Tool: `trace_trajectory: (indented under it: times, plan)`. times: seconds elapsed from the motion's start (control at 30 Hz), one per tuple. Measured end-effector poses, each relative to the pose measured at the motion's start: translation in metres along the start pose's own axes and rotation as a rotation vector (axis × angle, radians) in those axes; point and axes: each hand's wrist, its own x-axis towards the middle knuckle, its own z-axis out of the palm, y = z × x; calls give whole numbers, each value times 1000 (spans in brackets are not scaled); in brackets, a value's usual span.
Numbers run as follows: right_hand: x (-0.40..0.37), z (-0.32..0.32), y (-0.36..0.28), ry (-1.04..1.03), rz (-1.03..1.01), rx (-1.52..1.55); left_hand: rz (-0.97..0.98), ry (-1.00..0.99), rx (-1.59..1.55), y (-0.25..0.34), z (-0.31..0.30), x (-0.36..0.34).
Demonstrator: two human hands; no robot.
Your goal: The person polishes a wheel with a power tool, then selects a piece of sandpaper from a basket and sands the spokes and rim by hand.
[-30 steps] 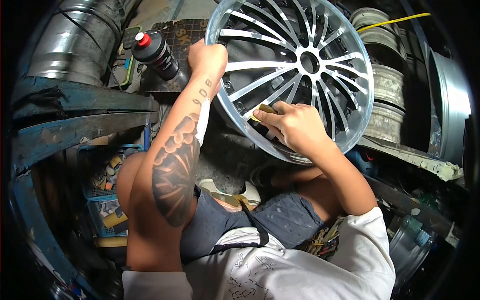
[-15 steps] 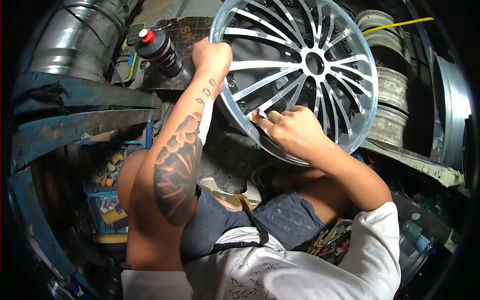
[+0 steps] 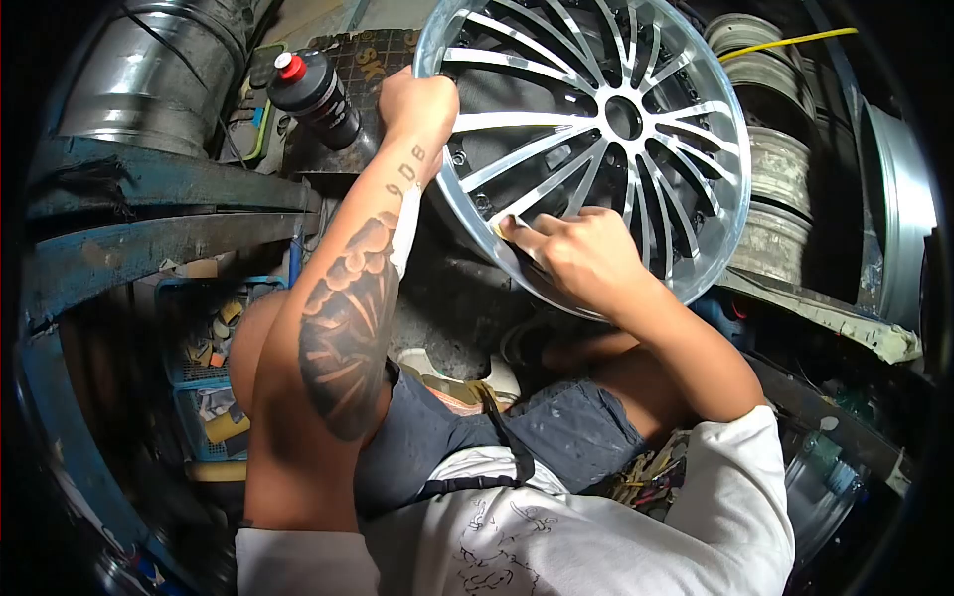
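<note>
Shirt and shorts: a white printed shirt (image 3: 556,536) and dark shorts (image 3: 556,427) are seen at the bottom centre, closest to the camera.
Crate: a blue crate (image 3: 199,397) stuffed with small bits is parked at the lower left, partly hidden by the tattooed forearm.
Right hand: the right hand (image 3: 586,253) is closed up. A yellowish pad (image 3: 500,226) is pinched under the fingertips and pressed onto the rim, just left of the frame's centre. Most of the pad is covered, so its exact material can't be told.
Left hand: the left hand (image 3: 417,104) is clamped on the wheel's left edge, top centre-left, with the fingers tucked behind the lip.
Wheel: the alloy wheel (image 3: 517,120) is stood on edge with its spoked face turned to the camera, and the upper centre and upper right are filled by it.
Bottle: a black bottle (image 3: 313,94) with a red cap is found at the upper left, near the left hand but not touched.
Far stuff: old stacked rims (image 3: 780,189) are piled at the right, a yellow cable (image 3: 795,42) is run above them, and a metal duct (image 3: 149,79) is seen in the top left corner.
</note>
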Motion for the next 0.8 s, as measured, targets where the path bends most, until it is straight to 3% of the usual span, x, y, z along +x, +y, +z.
trace_trajectory:
  times: [0.13,0.27,0.4,0.53,0.63,0.67,0.77,0.8]
  plan:
    - [-2,-22,-10,44,15,-74,54,26,-42,-4,-2,2]
    - [3,-1,-6,-13,-7,-63,80,16,-41,-5,3,0]
    - [7,-12,-6,120,19,-19,89,17,-17,-8,1,5]
    - [5,-16,-7,-126,-8,-97,70,26,-28,3,-3,-3]
    - [8,-2,-1,124,-54,-52,80,14,-53,-3,2,2]
    - [4,6,0,-21,-6,-16,81,15,-73,-8,1,5]
    - [3,-15,-8,-115,-19,-107,85,34,-36,-8,1,4]
    - [5,-19,-6,60,-48,-64,88,25,-34,-6,4,3]
